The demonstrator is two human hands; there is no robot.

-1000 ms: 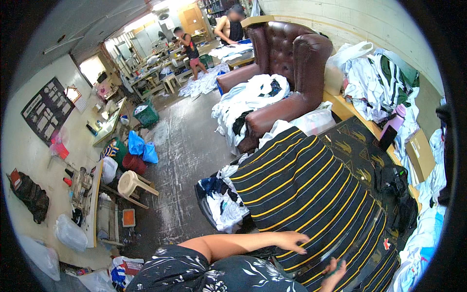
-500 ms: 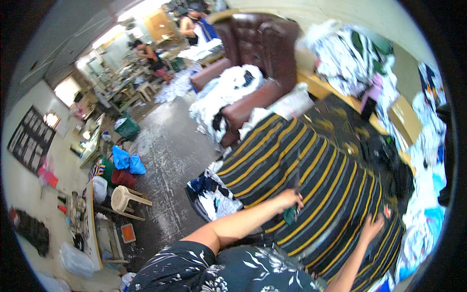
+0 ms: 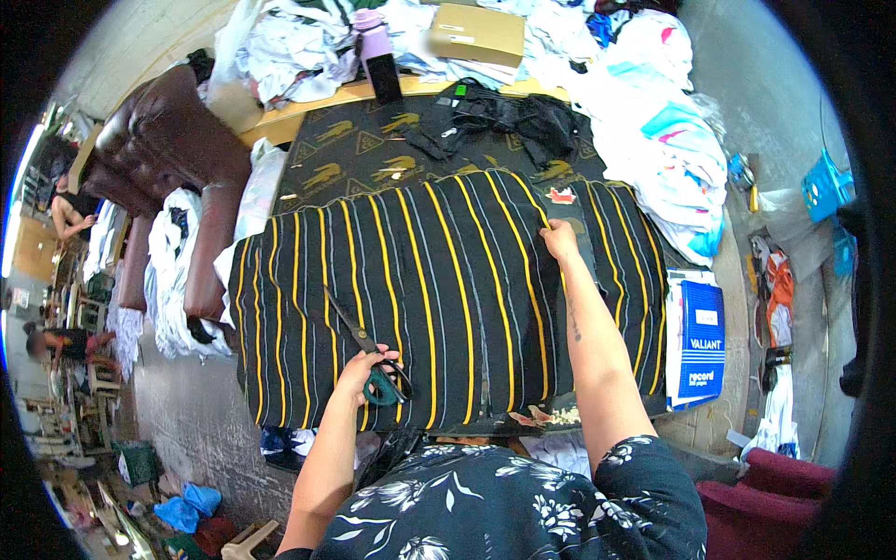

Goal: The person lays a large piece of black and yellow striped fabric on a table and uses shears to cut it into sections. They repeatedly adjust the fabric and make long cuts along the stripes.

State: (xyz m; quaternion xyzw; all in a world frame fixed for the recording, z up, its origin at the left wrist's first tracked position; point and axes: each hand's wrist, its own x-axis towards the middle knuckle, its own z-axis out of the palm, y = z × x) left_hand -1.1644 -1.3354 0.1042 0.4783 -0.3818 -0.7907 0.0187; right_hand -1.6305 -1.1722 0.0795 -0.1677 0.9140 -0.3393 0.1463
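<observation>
Black fabric with yellow and grey stripes (image 3: 448, 289) lies spread over a dark patterned table top (image 3: 327, 154). My left hand (image 3: 359, 373) holds large fabric scissors (image 3: 350, 317) by their dark green handles, above the left half of the fabric. The blades point away and to the left and look closed. Toward the right, my right hand (image 3: 560, 241) pinches an edge of the striped fabric, beside a narrow gap that parts it from another striped piece (image 3: 630, 271). A small red and white scrap (image 3: 560, 195) lies just beyond that hand.
A black garment (image 3: 523, 121) lies at the back, near a lilac bottle (image 3: 376, 56) and a cardboard box (image 3: 476, 35). White cloth (image 3: 653, 121) is heaped at the right, above a blue record book (image 3: 695, 341). A brown armchair (image 3: 168, 159) stands left; people work beyond it.
The view has swung to the right, so the table now faces me squarely. My right hand has taken hold of the fabric edge; my left still carries the scissors.
</observation>
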